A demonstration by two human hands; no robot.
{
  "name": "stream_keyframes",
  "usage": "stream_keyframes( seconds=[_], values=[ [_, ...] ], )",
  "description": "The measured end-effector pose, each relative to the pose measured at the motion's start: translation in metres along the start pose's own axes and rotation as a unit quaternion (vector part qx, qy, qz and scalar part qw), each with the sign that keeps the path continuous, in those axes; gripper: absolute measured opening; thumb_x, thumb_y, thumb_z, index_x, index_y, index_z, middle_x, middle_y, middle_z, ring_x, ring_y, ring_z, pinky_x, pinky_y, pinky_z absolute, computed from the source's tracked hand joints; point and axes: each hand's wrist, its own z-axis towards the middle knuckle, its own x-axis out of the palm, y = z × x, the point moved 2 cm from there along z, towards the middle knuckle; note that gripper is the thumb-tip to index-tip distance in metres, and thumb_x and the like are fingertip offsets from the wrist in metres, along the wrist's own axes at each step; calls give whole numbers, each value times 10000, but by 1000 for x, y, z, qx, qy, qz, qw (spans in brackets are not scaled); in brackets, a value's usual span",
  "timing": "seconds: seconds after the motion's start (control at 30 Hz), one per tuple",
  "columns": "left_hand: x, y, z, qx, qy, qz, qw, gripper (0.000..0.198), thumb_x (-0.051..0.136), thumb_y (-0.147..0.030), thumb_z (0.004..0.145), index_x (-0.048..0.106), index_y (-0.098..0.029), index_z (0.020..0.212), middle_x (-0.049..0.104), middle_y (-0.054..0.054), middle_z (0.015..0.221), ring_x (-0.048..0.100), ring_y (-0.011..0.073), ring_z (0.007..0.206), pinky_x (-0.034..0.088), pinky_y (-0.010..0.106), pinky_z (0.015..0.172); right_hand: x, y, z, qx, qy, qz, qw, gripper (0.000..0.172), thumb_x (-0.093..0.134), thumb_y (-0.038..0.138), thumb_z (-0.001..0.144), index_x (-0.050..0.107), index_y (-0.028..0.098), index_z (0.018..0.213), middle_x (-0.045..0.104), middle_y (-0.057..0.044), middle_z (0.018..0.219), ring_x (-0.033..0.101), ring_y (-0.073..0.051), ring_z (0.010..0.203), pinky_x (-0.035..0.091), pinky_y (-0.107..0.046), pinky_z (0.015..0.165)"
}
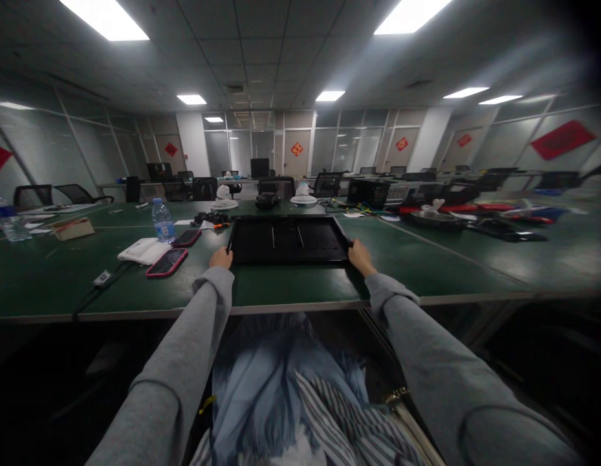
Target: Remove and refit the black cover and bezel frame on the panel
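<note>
Straight ahead, a black rectangular tray-like panel (pixel 290 249) with a raised rim and two thin light rods inside is at the near part of the green table (pixel 300 285). My left hand (pixel 221 257) is closed around its left edge, thumb on top. On the opposite side my right hand (pixel 361 257) grips the right edge. Both arms reach forward in grey sleeves. Whether the panel rests flat on the table or is slightly lifted, I cannot tell.
Left of the panel lie a pink-edged phone (pixel 167 262), a second phone (pixel 186 238), a white pouch (pixel 143 251) and a water bottle (pixel 163 220). Two white fan-like devices (pixel 303 194) stand behind. Cables and a dark pan-like object (pixel 433 219) are to the right.
</note>
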Motion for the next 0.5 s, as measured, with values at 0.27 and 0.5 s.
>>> stream_keyframes(
  seconds=[0.27, 0.5],
  values=[
    [1, 8, 9, -33, -15, -94, 995, 457, 545, -500, 940, 649, -196, 1265, 678, 125, 1293, 597, 259, 1252, 453, 340, 1001, 2, -3, 0, 0, -8, 15, 1000, 451, 422, 197, 947, 549, 51, 1354, 621, -219, 1277, 586, -283, 1193, 435, -365, 1001],
    [-9, 12, 8, -104, -43, -124, 986, 373, 547, -466, 918, 654, -213, 1170, 684, 138, 1261, 620, 277, 1207, 463, 374, 972, 8, -2, 3, -23, -11, 47, 999, 411, 495, 204, 927, 599, 76, 1303, 665, -191, 1220, 635, -260, 1114, 466, -348, 964]
  ],
)
